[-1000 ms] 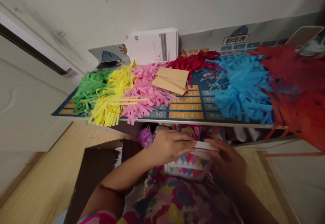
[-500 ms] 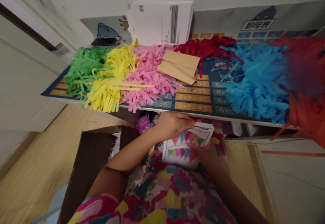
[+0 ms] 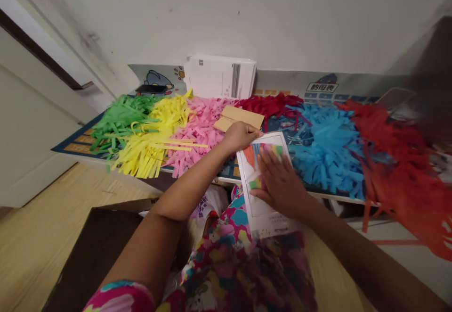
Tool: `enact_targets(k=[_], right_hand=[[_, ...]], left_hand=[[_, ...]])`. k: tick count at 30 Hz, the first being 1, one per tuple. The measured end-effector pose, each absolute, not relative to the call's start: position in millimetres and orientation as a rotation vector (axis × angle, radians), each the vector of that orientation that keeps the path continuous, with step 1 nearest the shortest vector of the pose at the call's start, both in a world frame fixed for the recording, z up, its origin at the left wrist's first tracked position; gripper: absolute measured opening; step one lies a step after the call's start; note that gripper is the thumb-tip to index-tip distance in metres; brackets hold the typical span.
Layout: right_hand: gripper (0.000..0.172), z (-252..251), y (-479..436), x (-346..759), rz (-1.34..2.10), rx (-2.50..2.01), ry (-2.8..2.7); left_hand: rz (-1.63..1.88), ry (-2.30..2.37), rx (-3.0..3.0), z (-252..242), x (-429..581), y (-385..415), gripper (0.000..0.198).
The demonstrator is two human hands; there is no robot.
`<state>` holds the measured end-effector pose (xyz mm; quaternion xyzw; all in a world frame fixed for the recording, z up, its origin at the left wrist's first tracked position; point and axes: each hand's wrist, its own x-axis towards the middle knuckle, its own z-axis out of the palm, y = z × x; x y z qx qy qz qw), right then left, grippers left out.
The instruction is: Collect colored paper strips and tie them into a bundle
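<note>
Hands apart on a bunting-printed card [image 3: 259,220]: the left hand [image 3: 242,136] grips its top edge, the right hand [image 3: 280,184] lies spread on its face, above the tabletop [image 3: 70,148] rim. A loose grip could let it slide and drag the blue paper strips [image 3: 325,156] off.

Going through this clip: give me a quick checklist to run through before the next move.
1. Both hands on the sheet, left hand at its top edge, right hand spread on its face: ok.
2. Sheet's coloured pattern fully visible: not ok, right hand covers part.
3. Small print at the sheet's bottom readable: cannot tell, too small.
4. Left hand clear of the brown card: cannot tell, they look very close.
5. White stack away from the hands: ok.
</note>
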<state>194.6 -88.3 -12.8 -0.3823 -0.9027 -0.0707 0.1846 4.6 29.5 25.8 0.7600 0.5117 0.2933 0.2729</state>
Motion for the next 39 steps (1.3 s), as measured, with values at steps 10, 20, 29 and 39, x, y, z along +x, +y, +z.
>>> enact_targets(k=[10, 20, 29, 39], right_hand=[[0.086, -26, -83, 188, -0.204, -1.106, -2.649], [0.086, -28, -82, 186, -0.086, -1.103, -2.596], [0.06, 12, -101, 232, 0.345, -1.078, -1.692], [0.009, -23, -148, 198, 0.656, -0.956, -1.573]], left_hand=[[0.761, 1.38, 2.036, 6, 5, 41, 0.036], [0.727, 1.414, 2.029, 8, 6, 39, 0.032], [0.951, 1.242, 2.328, 51, -12, -27, 0.029], [1.088, 0.8, 2.791, 31, -30, -132, 0.02]])
